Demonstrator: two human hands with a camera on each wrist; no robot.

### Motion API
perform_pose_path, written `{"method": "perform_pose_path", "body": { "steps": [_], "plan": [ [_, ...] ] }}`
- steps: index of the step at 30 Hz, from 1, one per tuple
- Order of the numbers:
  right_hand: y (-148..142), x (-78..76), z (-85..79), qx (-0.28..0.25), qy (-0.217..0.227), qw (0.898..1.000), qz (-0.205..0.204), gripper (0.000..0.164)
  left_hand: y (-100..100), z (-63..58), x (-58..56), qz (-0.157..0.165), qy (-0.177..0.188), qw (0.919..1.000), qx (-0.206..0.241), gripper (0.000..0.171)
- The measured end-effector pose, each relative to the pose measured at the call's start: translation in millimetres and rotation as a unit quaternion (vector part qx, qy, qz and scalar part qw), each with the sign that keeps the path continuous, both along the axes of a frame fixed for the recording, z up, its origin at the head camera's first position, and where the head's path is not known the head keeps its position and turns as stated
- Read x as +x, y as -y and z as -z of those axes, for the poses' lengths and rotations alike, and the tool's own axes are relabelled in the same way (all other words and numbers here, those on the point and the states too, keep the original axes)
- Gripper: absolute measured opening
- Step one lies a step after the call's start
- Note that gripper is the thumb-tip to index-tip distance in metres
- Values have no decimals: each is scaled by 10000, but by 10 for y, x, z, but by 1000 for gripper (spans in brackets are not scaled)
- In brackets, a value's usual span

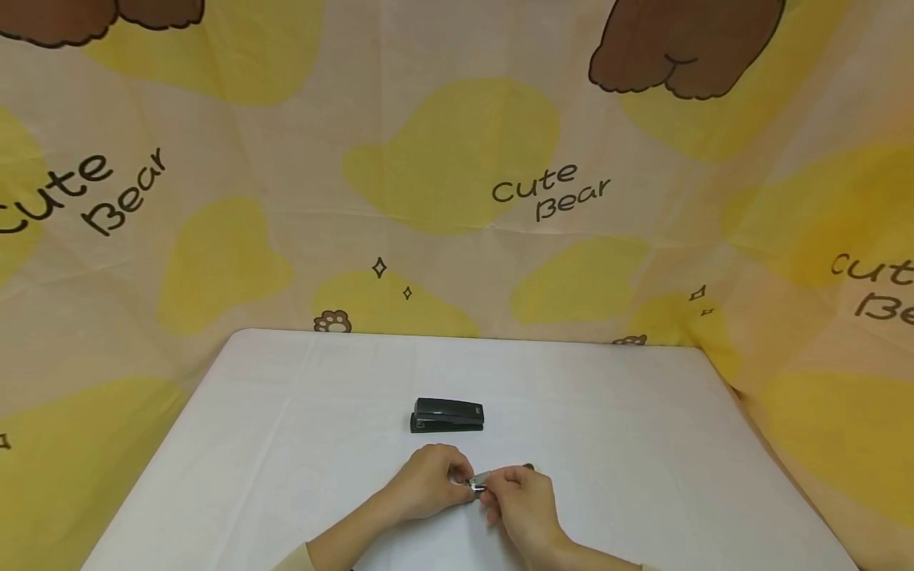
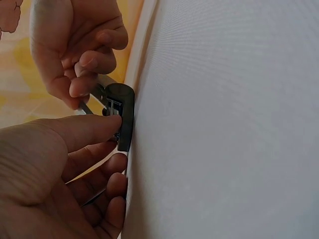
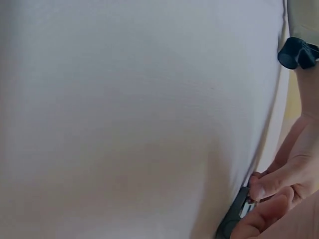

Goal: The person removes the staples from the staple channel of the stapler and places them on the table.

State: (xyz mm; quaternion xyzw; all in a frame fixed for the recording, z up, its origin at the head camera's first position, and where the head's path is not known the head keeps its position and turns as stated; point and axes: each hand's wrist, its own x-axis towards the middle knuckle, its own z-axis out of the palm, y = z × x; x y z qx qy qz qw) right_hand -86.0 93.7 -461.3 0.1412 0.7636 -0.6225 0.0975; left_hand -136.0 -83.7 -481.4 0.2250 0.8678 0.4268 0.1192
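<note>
Fingertips of both hands meet at a small silver metal piece with a dark body (image 1: 477, 481), low over the white table. My left hand (image 1: 431, 478) pinches its left end between thumb and fingers. From the right, my right hand (image 1: 527, 505) pinches it too, covering much of it. The left wrist view shows a dark body (image 2: 128, 97) with a rounded end and shiny metal inside, right at the left thumb. In the right wrist view a dark part (image 3: 230, 219) shows beside the fingertips. Its exact kind I cannot tell. Just beyond the hands lies a black stapler (image 1: 447, 414).
The table (image 1: 614, 412) has a white cloth over it. Behind it and along both sides hangs a yellow patterned curtain (image 1: 428, 159) with bear prints and lettering. A black strap or mount (image 3: 299, 52) is on the left wrist.
</note>
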Motion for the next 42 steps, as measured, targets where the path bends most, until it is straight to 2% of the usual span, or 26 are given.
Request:
{"method": "perform_pose_path", "body": {
  "steps": [10, 18, 30, 42],
  "plan": [
    [-62, 45, -276, -102, 242, 9996, 42, 17, 1, 3, 8, -15, 46, 10000, 16, 13],
    [-201, 26, -404, -272, 357, 9989, 156, 17, 1, 8, 5, -11, -27, 10000, -45, 13],
    [-501, -90, -558, -307, 310, 9979, 476, 21, 12, 2, 7, 47, -89, 9999, -97, 12],
    [-823, -229, -640, -173, 270, 9979, 565, 23, 2, -1, 6, 16, -4, 9999, -136, 12]
  ]
}}
